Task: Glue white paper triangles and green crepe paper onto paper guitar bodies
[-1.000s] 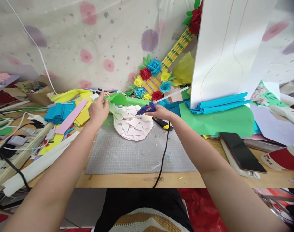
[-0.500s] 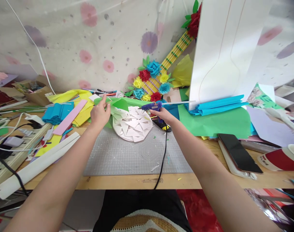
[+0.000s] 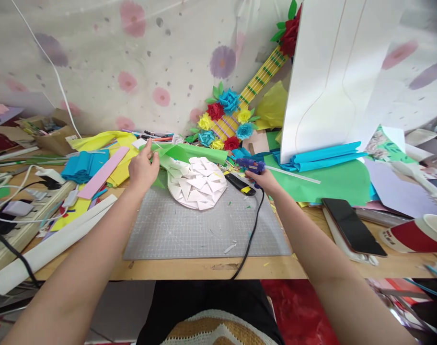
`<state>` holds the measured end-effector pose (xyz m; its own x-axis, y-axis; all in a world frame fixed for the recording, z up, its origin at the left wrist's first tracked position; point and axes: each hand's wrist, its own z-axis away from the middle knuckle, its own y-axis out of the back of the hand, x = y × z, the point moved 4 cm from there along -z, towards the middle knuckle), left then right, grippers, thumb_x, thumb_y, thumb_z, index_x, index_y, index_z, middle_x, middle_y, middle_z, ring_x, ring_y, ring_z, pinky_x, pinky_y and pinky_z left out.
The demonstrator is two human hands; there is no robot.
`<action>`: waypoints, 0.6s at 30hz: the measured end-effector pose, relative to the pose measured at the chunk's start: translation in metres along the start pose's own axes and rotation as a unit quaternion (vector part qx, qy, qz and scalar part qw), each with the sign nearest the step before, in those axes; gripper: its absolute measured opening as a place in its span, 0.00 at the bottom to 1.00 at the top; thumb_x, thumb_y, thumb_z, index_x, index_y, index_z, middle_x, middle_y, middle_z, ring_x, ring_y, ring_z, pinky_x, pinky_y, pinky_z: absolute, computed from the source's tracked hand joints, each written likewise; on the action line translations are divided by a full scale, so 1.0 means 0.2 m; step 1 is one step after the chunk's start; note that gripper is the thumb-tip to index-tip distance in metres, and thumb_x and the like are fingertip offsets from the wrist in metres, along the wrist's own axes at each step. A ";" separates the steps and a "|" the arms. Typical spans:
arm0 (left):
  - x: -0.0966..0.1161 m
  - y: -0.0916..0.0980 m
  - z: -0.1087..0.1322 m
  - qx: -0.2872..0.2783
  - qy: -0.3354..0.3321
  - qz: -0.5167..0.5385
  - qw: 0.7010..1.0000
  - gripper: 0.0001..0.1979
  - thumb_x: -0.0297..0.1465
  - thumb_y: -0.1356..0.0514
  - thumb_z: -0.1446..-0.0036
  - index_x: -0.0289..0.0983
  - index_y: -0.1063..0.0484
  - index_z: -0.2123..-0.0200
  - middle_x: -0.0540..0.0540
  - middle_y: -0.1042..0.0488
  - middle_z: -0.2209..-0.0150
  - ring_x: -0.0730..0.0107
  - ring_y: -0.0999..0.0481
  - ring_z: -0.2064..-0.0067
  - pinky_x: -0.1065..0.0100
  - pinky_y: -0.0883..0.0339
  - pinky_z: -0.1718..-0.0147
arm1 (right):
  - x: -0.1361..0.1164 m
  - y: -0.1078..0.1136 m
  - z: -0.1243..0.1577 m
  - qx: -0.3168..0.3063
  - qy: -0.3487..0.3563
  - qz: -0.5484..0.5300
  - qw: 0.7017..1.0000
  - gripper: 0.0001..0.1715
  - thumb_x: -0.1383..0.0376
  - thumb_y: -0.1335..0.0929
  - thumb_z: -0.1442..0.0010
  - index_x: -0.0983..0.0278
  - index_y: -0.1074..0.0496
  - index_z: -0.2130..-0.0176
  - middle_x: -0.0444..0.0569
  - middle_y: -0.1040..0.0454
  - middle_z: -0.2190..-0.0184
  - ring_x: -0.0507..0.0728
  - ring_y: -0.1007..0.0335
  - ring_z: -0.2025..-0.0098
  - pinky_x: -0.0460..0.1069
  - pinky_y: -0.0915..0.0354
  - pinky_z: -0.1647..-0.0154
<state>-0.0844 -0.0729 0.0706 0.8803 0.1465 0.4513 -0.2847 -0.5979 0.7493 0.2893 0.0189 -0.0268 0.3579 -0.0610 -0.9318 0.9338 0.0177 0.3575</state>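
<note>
My right hand is wrapped round a purple-blue glue gun, which has a long whitish glue stick out of its back and a black cord trailing to the table edge. My left hand pinches the left part of a green paper. That paper lies against the upper left of a rounded piece covered in white paper scraps, on the grey cutting mat. Between this piece and my right hand lies a black and yellow cutter.
A flowered yellow paper guitar and a tall white board stand behind. Left are blue crepe paper, a white roll and a power strip. A phone and paper cup are right.
My right hand has moved right with the glue gun, away from the white piece, uncovering the cutter. My left hand has shifted slightly left, still at the green paper.
</note>
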 end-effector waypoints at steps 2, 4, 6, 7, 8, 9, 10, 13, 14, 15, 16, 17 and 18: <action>0.01 -0.02 0.00 -0.001 -0.002 0.002 1.000 0.29 0.35 0.50 0.42 0.36 0.41 0.37 0.42 0.21 0.57 0.61 0.23 0.57 0.63 0.33 0.55 | 0.03 -0.02 0.01 -0.024 -0.002 -0.035 0.999 0.25 0.50 0.26 0.55 0.66 0.28 0.65 0.54 0.23 0.66 0.56 0.25 0.67 0.49 0.30 0.67; 0.03 -0.02 0.01 -0.003 -0.004 0.003 1.000 0.29 0.35 0.49 0.42 0.37 0.41 0.38 0.42 0.21 0.57 0.61 0.22 0.57 0.63 0.32 0.56 | 0.04 -0.04 0.00 -0.011 0.005 -0.039 0.999 0.26 0.50 0.27 0.55 0.66 0.28 0.64 0.54 0.23 0.65 0.57 0.25 0.64 0.49 0.30 0.65; 0.04 -0.02 0.01 -0.005 -0.005 0.003 1.000 0.29 0.35 0.49 0.43 0.37 0.40 0.38 0.41 0.21 0.57 0.60 0.22 0.57 0.63 0.32 0.56 | 0.04 -0.03 -0.02 0.032 0.016 0.000 0.999 0.26 0.49 0.28 0.54 0.66 0.28 0.62 0.53 0.23 0.64 0.57 0.26 0.64 0.50 0.31 0.66; 0.04 -0.02 0.01 -0.006 -0.004 0.003 1.000 0.29 0.35 0.49 0.43 0.37 0.40 0.38 0.41 0.21 0.56 0.60 0.22 0.57 0.63 0.32 0.56 | 0.04 -0.03 -0.03 0.048 0.019 0.022 0.998 0.26 0.49 0.29 0.53 0.66 0.28 0.61 0.53 0.23 0.65 0.57 0.26 0.65 0.49 0.32 0.67; 0.03 -0.01 0.01 -0.007 -0.003 0.002 1.000 0.29 0.35 0.49 0.43 0.37 0.40 0.38 0.41 0.22 0.56 0.60 0.22 0.57 0.63 0.32 0.56 | 0.05 -0.02 -0.04 0.055 0.018 0.043 0.997 0.26 0.50 0.30 0.52 0.66 0.28 0.61 0.53 0.23 0.66 0.56 0.26 0.67 0.49 0.32 0.68; 0.03 0.00 0.02 -0.007 0.000 0.001 1.000 0.29 0.35 0.49 0.43 0.37 0.41 0.38 0.41 0.22 0.56 0.60 0.22 0.57 0.63 0.32 0.56 | 0.06 0.00 -0.04 0.053 0.013 0.067 0.996 0.25 0.50 0.30 0.52 0.67 0.28 0.62 0.52 0.23 0.67 0.56 0.27 0.68 0.49 0.33 0.69; 0.02 0.00 0.02 -0.008 0.002 -0.001 1.000 0.29 0.35 0.49 0.43 0.37 0.41 0.37 0.41 0.22 0.56 0.60 0.22 0.57 0.63 0.32 0.56 | 0.07 0.01 -0.04 0.046 0.005 0.094 0.995 0.23 0.50 0.30 0.52 0.67 0.27 0.64 0.52 0.23 0.69 0.57 0.27 0.69 0.49 0.33 0.70; 0.00 0.02 0.02 -0.011 0.005 -0.007 1.000 0.29 0.36 0.50 0.42 0.37 0.41 0.37 0.41 0.22 0.56 0.60 0.22 0.56 0.63 0.32 0.56 | 0.12 0.05 -0.02 0.035 -0.004 0.176 0.984 0.20 0.51 0.29 0.54 0.65 0.27 0.69 0.52 0.25 0.73 0.60 0.27 0.68 0.52 0.34 0.69; 0.00 0.01 0.02 -0.012 0.003 -0.007 1.000 0.29 0.36 0.50 0.42 0.37 0.41 0.38 0.41 0.22 0.56 0.60 0.22 0.56 0.63 0.32 0.57 | 0.13 0.06 0.00 0.036 0.001 0.187 0.982 0.20 0.51 0.29 0.54 0.65 0.27 0.69 0.52 0.24 0.72 0.61 0.27 0.67 0.52 0.34 0.68; 0.01 0.01 0.03 -0.014 0.001 -0.008 1.000 0.29 0.36 0.50 0.42 0.37 0.40 0.38 0.41 0.22 0.56 0.60 0.23 0.56 0.63 0.32 0.57 | 0.13 0.07 0.01 0.034 0.006 0.189 0.981 0.20 0.51 0.29 0.53 0.64 0.27 0.69 0.52 0.24 0.71 0.62 0.28 0.65 0.53 0.34 0.66; 0.01 0.01 0.03 -0.015 -0.001 -0.009 1.000 0.29 0.36 0.49 0.42 0.37 0.40 0.38 0.41 0.22 0.56 0.59 0.23 0.55 0.63 0.32 0.57 | 0.14 0.07 0.02 0.030 0.011 0.189 0.981 0.20 0.51 0.29 0.53 0.64 0.27 0.67 0.52 0.24 0.69 0.62 0.28 0.64 0.54 0.34 0.65; 0.02 0.01 0.03 -0.015 -0.004 -0.011 1.000 0.28 0.35 0.49 0.42 0.37 0.40 0.38 0.41 0.22 0.56 0.59 0.23 0.54 0.63 0.32 0.57 | 0.13 0.07 0.03 0.026 0.011 0.194 0.981 0.20 0.50 0.30 0.53 0.63 0.28 0.66 0.52 0.24 0.68 0.63 0.28 0.63 0.54 0.35 0.64; 0.03 0.00 0.04 -0.014 -0.006 -0.015 1.000 0.28 0.35 0.50 0.42 0.37 0.39 0.38 0.41 0.22 0.56 0.59 0.23 0.54 0.63 0.32 0.57 | 0.13 0.08 0.04 0.027 0.013 0.206 0.978 0.21 0.50 0.30 0.53 0.63 0.28 0.66 0.53 0.24 0.68 0.63 0.28 0.63 0.55 0.35 0.63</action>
<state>-0.0765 -0.0784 0.0701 0.8934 0.1540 0.4220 -0.2678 -0.5716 0.7756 0.3131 0.0088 -0.0444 0.7038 -0.0350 -0.7096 0.7095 -0.0170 0.7045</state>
